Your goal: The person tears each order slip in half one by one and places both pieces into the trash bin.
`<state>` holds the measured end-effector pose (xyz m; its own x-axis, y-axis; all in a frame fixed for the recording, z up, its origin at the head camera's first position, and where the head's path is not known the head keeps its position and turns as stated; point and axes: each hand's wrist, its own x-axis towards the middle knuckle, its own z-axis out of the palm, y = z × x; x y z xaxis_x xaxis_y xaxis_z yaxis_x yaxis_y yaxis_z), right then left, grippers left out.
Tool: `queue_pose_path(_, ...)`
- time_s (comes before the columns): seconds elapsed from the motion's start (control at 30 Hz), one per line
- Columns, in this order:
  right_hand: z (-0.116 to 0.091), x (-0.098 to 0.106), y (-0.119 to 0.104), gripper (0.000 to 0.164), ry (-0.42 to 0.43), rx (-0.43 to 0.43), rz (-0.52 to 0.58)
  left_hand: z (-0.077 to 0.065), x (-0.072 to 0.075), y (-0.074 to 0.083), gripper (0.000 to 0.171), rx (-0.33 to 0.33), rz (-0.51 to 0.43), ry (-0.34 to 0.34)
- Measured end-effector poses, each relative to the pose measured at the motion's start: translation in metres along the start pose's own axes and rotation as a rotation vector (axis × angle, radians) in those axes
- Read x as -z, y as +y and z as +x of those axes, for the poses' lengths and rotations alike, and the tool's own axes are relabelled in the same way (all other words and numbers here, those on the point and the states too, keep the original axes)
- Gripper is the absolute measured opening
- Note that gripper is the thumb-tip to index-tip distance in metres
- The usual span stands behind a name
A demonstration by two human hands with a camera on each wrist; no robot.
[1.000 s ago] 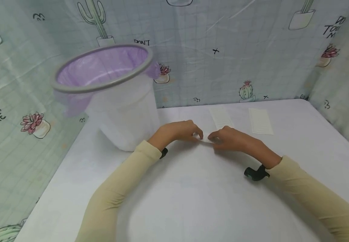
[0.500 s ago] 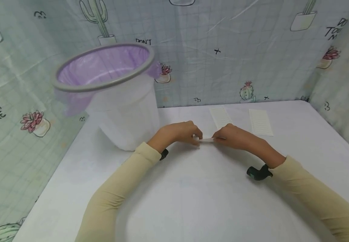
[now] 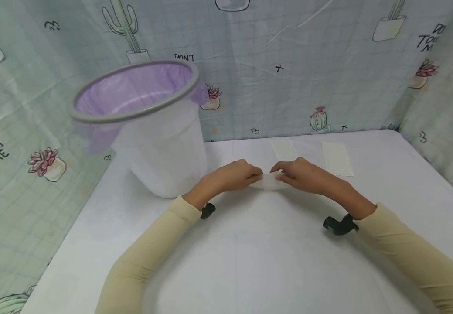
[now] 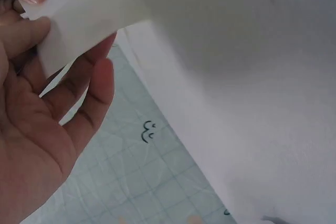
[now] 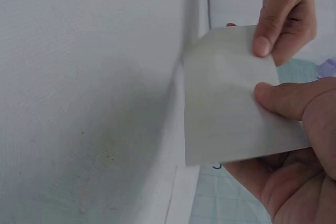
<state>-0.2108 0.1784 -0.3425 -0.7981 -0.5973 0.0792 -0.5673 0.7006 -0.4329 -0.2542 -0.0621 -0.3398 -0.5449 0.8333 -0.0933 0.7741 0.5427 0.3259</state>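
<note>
A small piece of plain white paper (image 3: 270,181) is held up between both hands over the white table. My left hand (image 3: 232,176) pinches its left edge, the thumb on the near face; in the left wrist view the other fingers of the left hand (image 4: 63,114) lie behind and below the sheet. My right hand (image 3: 306,176) grips the opposite side. In the right wrist view the thumb of the right hand (image 5: 310,145) presses flat on the paper (image 5: 226,98), with fingers hidden beneath. One far corner of the sheet looks slanted.
Two lined paper sheets, one left (image 3: 283,149) and one right (image 3: 337,159), lie on the table (image 3: 234,261) behind the hands. A white bin (image 3: 163,152) with a grey rim and purple bag liner (image 3: 132,89) stands at the left. A printed curtain (image 3: 257,83) hangs behind.
The paper, seen as a thin strip between the hands, now turns its broad face toward the head camera. The left fingers have shifted along its edge, and the right thumb has moved onto the face.
</note>
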Motion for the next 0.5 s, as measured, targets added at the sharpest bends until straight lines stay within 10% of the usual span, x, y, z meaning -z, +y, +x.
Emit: queue_pose_path(0.5, -0.012, 0.017, -0.035, 0.007, 0.188, 0.048, 0.025, -0.036, 0.002, 0.024, 0.019, 0.015, -0.242, 0.471)
